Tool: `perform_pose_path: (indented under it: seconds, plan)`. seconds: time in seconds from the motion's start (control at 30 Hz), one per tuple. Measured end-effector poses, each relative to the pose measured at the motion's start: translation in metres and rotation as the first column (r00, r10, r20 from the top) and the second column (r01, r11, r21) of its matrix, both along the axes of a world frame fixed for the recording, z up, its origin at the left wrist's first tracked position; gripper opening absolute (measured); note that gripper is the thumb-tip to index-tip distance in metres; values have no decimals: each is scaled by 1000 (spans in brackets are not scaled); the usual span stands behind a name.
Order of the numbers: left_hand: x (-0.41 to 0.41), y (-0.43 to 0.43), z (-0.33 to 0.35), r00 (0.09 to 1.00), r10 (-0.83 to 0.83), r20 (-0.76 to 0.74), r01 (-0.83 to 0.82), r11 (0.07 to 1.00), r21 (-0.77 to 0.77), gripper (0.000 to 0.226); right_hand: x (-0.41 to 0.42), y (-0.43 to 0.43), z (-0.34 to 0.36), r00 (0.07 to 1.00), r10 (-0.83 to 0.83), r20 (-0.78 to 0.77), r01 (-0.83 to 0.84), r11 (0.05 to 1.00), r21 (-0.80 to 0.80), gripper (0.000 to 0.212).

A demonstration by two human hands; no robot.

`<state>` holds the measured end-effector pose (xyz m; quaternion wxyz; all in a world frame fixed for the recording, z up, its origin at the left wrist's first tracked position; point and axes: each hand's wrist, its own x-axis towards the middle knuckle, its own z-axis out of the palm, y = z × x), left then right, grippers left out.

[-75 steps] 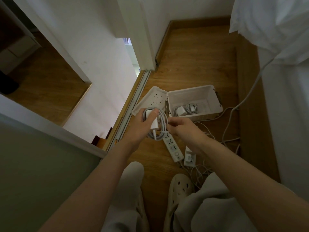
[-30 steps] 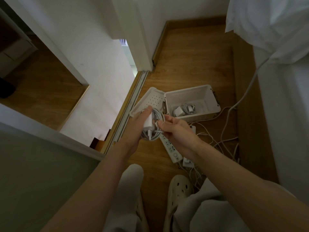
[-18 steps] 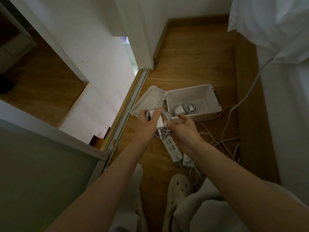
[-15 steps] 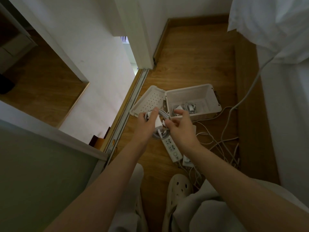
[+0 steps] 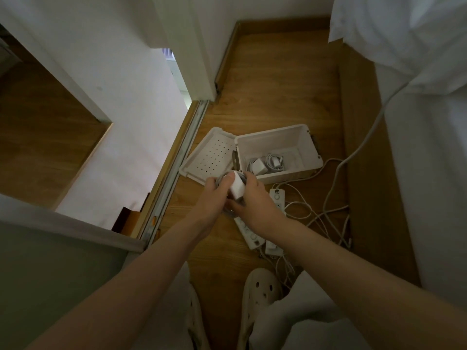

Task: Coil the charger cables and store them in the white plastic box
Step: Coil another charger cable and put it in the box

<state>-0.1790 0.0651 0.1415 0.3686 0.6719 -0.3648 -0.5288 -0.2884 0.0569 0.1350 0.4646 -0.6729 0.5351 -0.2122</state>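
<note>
A white charger brick with its grey cable coiled around it (image 5: pixel 237 188) is held between both hands, just in front of the white plastic box (image 5: pixel 310 150). My left hand (image 5: pixel 214 200) grips the coil from the left with the thumb on the brick. My right hand (image 5: pixel 255 203) grips it from the right. The box stands open on the wooden floor and holds another coiled charger (image 5: pixel 265 164). Its perforated lid (image 5: pixel 209 155) hangs open to the left.
Two white power strips (image 5: pixel 276 198) and a tangle of loose white cables (image 5: pixel 326 210) lie on the floor right of my hands. A sliding door track (image 5: pixel 177 170) runs on the left. White bedding (image 5: pixel 417 72) hangs at the right. My feet in white clogs (image 5: pixel 260 296) are below.
Both hands have closed more tightly round the coiled charger and shifted slightly toward the box's front wall. The loose cable end no longer hangs out.
</note>
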Motion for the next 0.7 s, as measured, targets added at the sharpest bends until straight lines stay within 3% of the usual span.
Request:
perform_pose_path:
  seconds: [0.17,0.27,0.4,0.53,0.6,0.7]
  plan:
    - [7,-30,-27,946,-201,255,204,979,13,35,-3,-33,-22,1000,17,-27,-15,998,66,67]
    - [10,-47,-51,881,-280,382,305,952,-6,47,-10,-59,-40,999,-12,-30,15,992,123,69]
    - [19,-73,-87,609,-355,709,436,897,75,42,-19,-90,-79,975,-222,-4,219,959,180,53]
    - [28,-99,-130,206,-390,897,572,792,213,38,-28,-131,-123,921,-383,-76,390,907,157,45]
    - [25,-114,-150,111,-420,900,611,743,272,42,-34,-154,-146,892,-438,-108,450,883,132,47]
    - [13,-135,-178,76,-417,906,651,709,271,48,-44,-186,-174,842,-514,-161,530,844,77,56]
